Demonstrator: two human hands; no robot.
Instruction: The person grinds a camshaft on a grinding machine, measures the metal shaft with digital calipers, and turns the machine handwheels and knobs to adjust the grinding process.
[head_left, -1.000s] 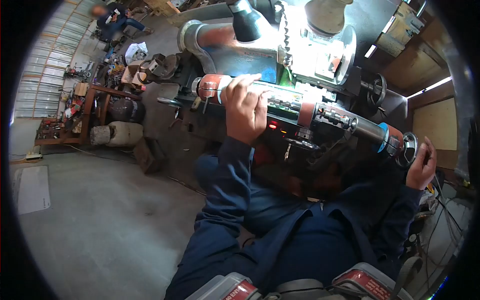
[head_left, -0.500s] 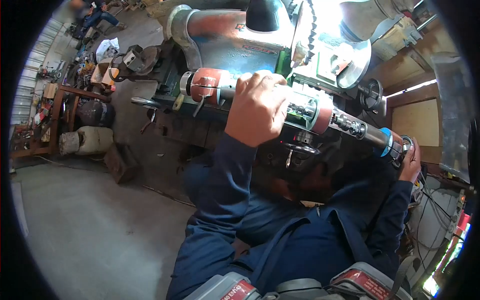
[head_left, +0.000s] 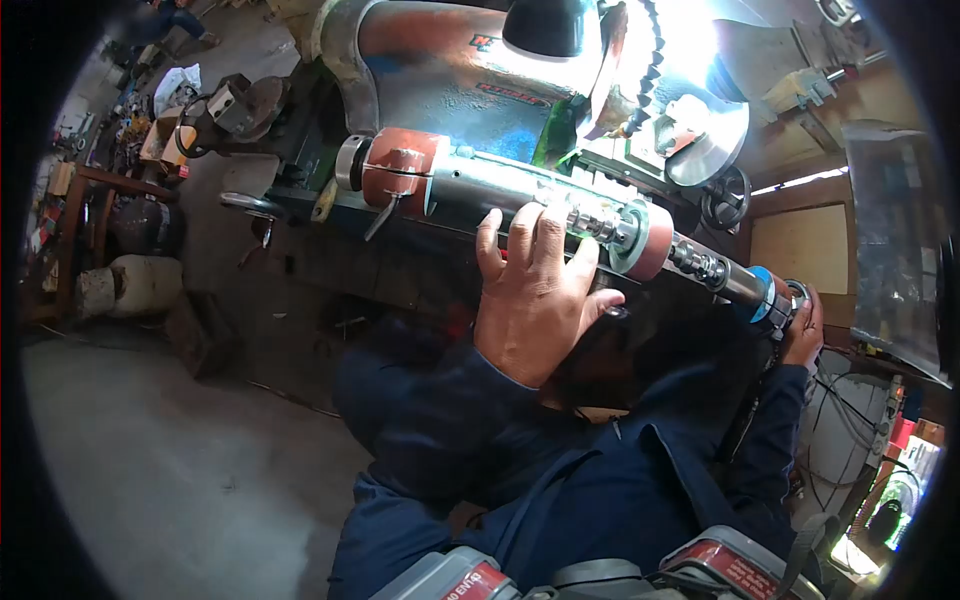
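My left hand (head_left: 535,300) has its fingers spread in front of a long metal cylinder (head_left: 490,185), the fingertips at its lower edge beside a camshaft-like part (head_left: 595,222). Whether the fingertips touch the metal is hard to tell. A red clamp (head_left: 402,172) with a lever holds the cylinder's left end, and a red ring (head_left: 652,242) stands right of my fingers. Farther right, my right hand (head_left: 803,330) is wrapped round a small handwheel (head_left: 797,292) beside a blue-edged collar (head_left: 765,295).
A black lamp (head_left: 545,28) hangs above the machine's painted housing (head_left: 450,70). Behind are a grinding wheel guard (head_left: 712,145) and a handwheel (head_left: 726,198). A gas cylinder (head_left: 148,284) and a wooden rack (head_left: 68,235) stand left. Another person's legs (head_left: 180,22) show at the top left.
My left hand has come down off the cylinder's top to its front side, and its fingers have spread. My right hand has closed on the small handwheel. The view has shifted.
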